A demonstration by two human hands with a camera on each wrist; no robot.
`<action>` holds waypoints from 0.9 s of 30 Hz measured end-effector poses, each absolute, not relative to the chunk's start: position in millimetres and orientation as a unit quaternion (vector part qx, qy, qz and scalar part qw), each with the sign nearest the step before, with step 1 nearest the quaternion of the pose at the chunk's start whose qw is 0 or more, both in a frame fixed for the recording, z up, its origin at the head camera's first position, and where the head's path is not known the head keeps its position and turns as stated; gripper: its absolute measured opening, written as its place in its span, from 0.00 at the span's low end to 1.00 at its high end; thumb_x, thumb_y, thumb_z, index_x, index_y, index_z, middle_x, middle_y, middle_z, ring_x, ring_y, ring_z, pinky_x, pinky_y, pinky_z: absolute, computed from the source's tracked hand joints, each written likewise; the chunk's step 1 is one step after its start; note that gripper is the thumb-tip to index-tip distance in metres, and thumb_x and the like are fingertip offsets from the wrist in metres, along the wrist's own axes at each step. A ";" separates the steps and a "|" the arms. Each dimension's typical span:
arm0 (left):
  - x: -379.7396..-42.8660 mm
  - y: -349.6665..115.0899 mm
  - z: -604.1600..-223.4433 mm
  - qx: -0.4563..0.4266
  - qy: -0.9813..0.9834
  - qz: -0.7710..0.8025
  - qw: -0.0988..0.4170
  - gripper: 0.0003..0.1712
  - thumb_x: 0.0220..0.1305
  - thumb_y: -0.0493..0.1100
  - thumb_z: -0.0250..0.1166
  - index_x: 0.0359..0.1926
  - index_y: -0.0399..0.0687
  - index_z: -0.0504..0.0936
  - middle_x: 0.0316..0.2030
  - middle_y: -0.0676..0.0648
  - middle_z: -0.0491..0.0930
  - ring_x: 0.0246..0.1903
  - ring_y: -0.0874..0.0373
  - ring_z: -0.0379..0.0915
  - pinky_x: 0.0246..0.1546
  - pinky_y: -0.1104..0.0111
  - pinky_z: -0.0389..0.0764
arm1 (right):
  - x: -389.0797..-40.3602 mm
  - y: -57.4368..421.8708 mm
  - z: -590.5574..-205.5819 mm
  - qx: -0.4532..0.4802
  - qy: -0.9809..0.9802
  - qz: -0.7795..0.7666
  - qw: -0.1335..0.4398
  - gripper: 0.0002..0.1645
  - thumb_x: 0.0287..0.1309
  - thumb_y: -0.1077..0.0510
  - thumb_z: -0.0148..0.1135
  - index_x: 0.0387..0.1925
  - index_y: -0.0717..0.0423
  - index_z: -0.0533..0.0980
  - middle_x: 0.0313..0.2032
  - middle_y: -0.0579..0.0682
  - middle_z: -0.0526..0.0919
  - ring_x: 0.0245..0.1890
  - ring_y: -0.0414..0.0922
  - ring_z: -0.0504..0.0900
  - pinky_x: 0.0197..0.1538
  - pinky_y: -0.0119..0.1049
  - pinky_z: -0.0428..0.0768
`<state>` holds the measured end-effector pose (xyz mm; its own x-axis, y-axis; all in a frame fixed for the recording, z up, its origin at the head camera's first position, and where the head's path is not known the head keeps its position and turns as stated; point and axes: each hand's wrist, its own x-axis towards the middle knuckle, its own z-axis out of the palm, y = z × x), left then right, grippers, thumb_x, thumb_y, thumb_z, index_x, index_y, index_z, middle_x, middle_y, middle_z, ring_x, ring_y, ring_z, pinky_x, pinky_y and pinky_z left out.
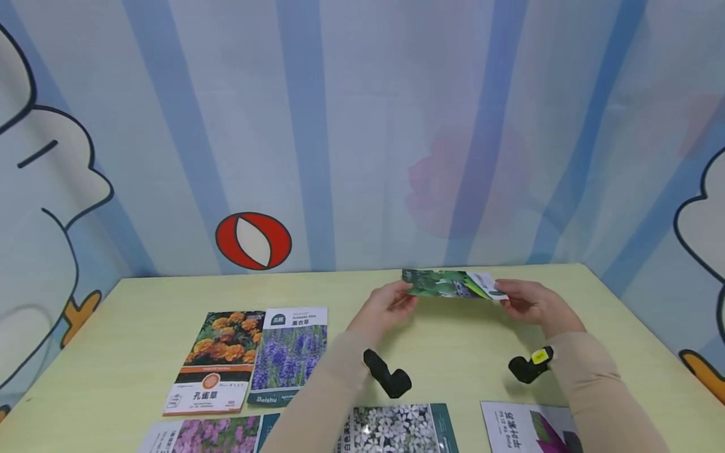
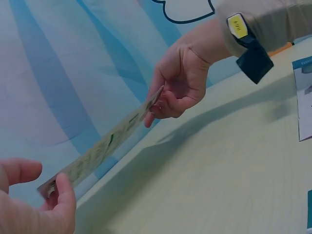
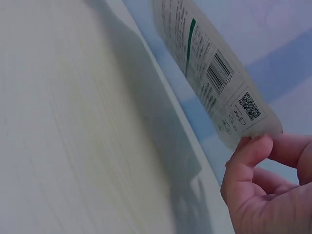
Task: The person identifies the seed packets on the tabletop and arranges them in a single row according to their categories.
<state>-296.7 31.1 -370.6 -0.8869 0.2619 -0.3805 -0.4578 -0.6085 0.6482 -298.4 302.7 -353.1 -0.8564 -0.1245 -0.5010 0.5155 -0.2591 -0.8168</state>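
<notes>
- Nearest me, partly cut off by the lower frame edge, a pink-flower packet, a white-flower packet and a purple-leaf packet lie on the surface.
- Beyond them on my left, an orange-flower packet lies beside a purple-flower packet.
- Farther out, the fingers of my left hand and right hand pinch opposite short ends of a green-leaf packet, raised above the surface near its back edge; its printed underside carries a barcode.
- I judge it light, thin and bendy, perhaps slick; pinching both ends should limit sagging, while squeezing inward could buckle it.
- Behind stands a striped blue backdrop.
</notes>
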 end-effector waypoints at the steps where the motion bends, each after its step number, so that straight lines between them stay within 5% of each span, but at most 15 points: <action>1: -297.4 29.9 -369.5 -0.133 0.383 0.893 0.194 0.07 0.61 0.28 0.56 0.41 0.31 0.72 0.36 0.40 0.68 0.34 0.55 0.69 0.35 0.75 0.78 | -297.5 297.7 -352.0 0.169 0.564 -0.781 0.208 0.09 0.64 0.63 0.52 0.45 0.53 0.72 0.26 0.50 0.81 0.23 0.37 0.76 0.25 0.21 0.74; 3: -299.2 29.1 -369.1 -0.147 0.366 0.903 0.171 0.11 0.61 0.27 0.55 0.46 0.31 0.71 0.37 0.39 0.67 0.34 0.55 0.69 0.40 0.72 0.78 | -295.3 286.7 -350.8 0.166 0.555 -0.788 0.210 0.08 0.64 0.63 0.52 0.43 0.51 0.73 0.27 0.50 0.81 0.25 0.38 0.77 0.26 0.21 0.75; 7: -313.5 28.7 -383.9 -0.162 0.348 0.915 0.127 0.24 0.59 0.25 0.55 0.58 0.30 0.66 0.41 0.37 0.69 0.37 0.52 0.71 0.49 0.65 0.76 | -287.9 260.6 -350.7 0.148 0.541 -0.799 0.217 0.23 0.65 0.65 0.49 0.61 0.53 0.61 0.29 0.52 0.80 0.26 0.39 0.77 0.29 0.21 0.76; 14: -395.8 37.9 -485.1 -0.144 0.336 0.922 0.130 0.33 0.49 0.25 0.64 0.56 0.32 0.61 0.45 0.34 0.66 0.43 0.48 0.71 0.44 0.62 0.79 | -271.7 213.1 -355.0 0.154 0.515 -0.815 0.218 0.28 0.63 0.68 0.50 0.63 0.60 0.56 0.31 0.54 0.79 0.29 0.41 0.78 0.35 0.23 0.79; 18: -395.2 41.0 -486.4 -0.152 0.351 0.916 0.122 0.32 0.53 0.26 0.62 0.58 0.32 0.60 0.50 0.33 0.66 0.47 0.48 0.68 0.46 0.63 0.77 | -265.9 195.4 -358.1 0.160 0.508 -0.818 0.218 0.25 0.62 0.68 0.51 0.59 0.61 0.59 0.31 0.55 0.79 0.30 0.42 0.79 0.37 0.25 0.80; 23: -388.5 34.0 -485.3 -0.120 0.354 0.918 0.130 0.26 0.47 0.26 0.67 0.48 0.32 0.68 0.43 0.36 0.69 0.39 0.50 0.69 0.36 0.66 0.78 | -266.3 191.4 -362.7 0.158 0.501 -0.824 0.213 0.19 0.62 0.69 0.51 0.53 0.62 0.61 0.30 0.55 0.80 0.28 0.41 0.79 0.35 0.25 0.80; 27: -357.6 22.6 -448.5 -0.121 0.387 0.901 0.156 0.24 0.51 0.25 0.63 0.49 0.32 0.66 0.45 0.37 0.67 0.40 0.53 0.67 0.36 0.70 0.76 | -270.3 195.7 -365.8 0.157 0.496 -0.829 0.207 0.14 0.61 0.70 0.49 0.47 0.60 0.62 0.28 0.55 0.80 0.27 0.41 0.79 0.34 0.24 0.79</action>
<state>-357.6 22.6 -448.5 -0.9218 0.1877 -0.3392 -0.3751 -0.6522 0.6587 -270.3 195.7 -365.8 -0.8649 -0.1885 -0.4652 0.4990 -0.4219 -0.7570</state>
